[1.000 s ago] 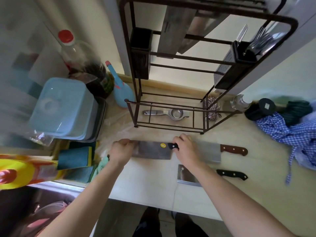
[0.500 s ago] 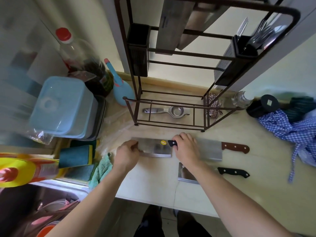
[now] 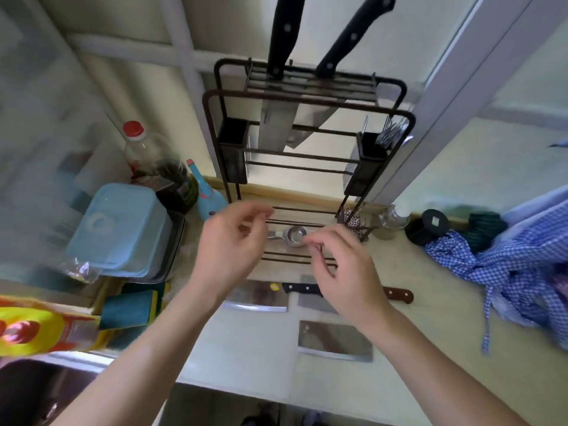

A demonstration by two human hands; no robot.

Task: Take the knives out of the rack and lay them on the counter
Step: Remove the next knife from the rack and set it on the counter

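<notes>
Both hands are empty & raised between the counter and the rack: left hand (image 3: pixel 229 241) w/ fingers loosely curled, thumb near forefinger, holding nothing; right hand (image 3: pixel 344 269) likewise half-curled, nothing in it. Three knives lie on the pale yellow-green counter (image 3: pixel 246 348): a broad steel cleaver w/ black handle & yellow sticker (image 3: pixel 261 298) nearest the left hand, a steel cleaver w/ reddish-brown wooden handle (image 3: pixel 396 295) just beside it to the right, mostly hidden under the right hand, and a third rectangular steel cleaver blade (image 3: pixel 335 341) closer to the counter edge, its handle covered by the right forearm. Two knives w/ black riveted handles remain in the top slots of the dark brown wire rack (image 3: pixel 307 96): a left one standing near upright (image 3: pixel 284 32) and a right one leaning to the right (image 3: pixel 353 35), blades hanging down thru the frame, side by side. So the task looks a bit over half done; the step in hand, I'd judge, is the reach up for the next knife. Next move calls for a firm grip on one black handle, prob. the left one since it's nearer, then a straight lift along the slot so the blade clears the bars w/o snagging. A metal lemon squeezer (image 3: pixel 293 236) sits on the rack's bottom shelf, out of the way. Free counter is left for laying down, e.g. left of the nearest cleaver.
</notes>
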